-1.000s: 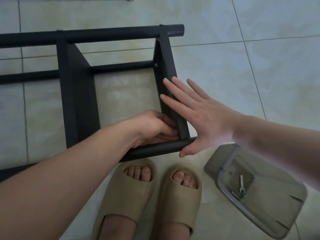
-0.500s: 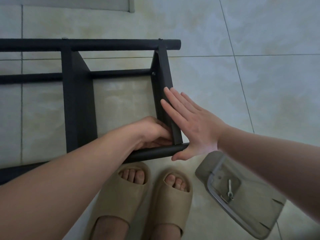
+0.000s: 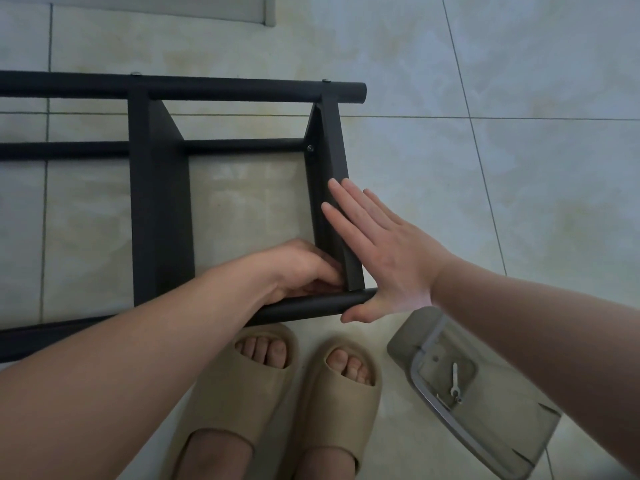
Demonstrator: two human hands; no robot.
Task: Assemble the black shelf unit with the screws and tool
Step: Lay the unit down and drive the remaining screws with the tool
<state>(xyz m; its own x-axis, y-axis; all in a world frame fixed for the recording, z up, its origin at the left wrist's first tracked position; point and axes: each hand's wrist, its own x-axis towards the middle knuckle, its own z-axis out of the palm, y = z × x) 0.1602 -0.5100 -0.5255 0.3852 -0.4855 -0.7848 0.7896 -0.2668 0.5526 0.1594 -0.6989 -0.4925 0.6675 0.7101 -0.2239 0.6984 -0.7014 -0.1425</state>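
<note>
Nearest to us are two feet in beige slippers. To their right lies a clear tray with a small wrench in it. A little farther, our left hand is at the near right corner of the black shelf. Its fingers are curled, and we cannot tell what they hold. Our right hand presses flat, fingers straight, on the outer side of the right crossbar. The shelf lies on the tile floor.
</note>
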